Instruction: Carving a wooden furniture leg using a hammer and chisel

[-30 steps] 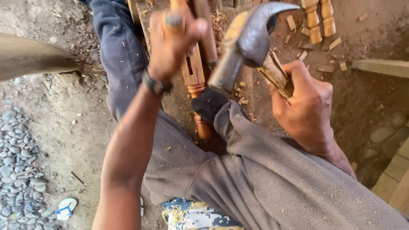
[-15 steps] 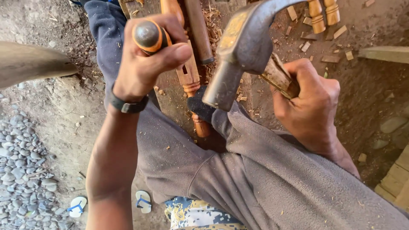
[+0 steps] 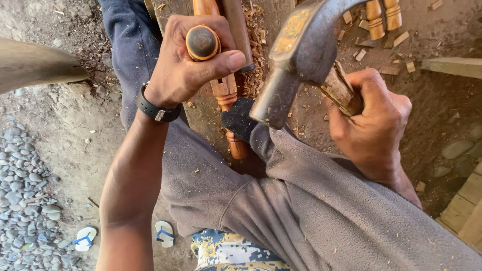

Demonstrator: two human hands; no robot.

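My left hand (image 3: pixel 188 62) is wrapped around a chisel (image 3: pixel 202 42), whose round orange-rimmed dark butt faces the camera. A black watch sits on that wrist. My right hand (image 3: pixel 371 118) grips the wooden handle of a steel claw hammer (image 3: pixel 301 55), its head raised close to the lens and to the right of the chisel butt. Under both lies a turned reddish wooden spindle (image 3: pixel 228 98) on a plank (image 3: pixel 206 118), partly hidden by my hand and a dark sock-covered foot (image 3: pixel 240 119). My grey-trousered leg (image 3: pixel 281 200) fills the lower frame.
Wood chips (image 3: pixel 256 55) litter the plank and dirt. Two more turned spindles (image 3: pixel 384 17) lie at top right. A grey timber (image 3: pixel 30 62) juts in from the left, wooden boards (image 3: pixel 467 200) at lower right. Gravel (image 3: pixel 25 200) and flip-flops (image 3: pixel 163 233) lie on the ground below.
My left hand with the chisel has slid left and down, turning its butt toward the camera. The hammer head has risen up and rightward, closer to the lens.
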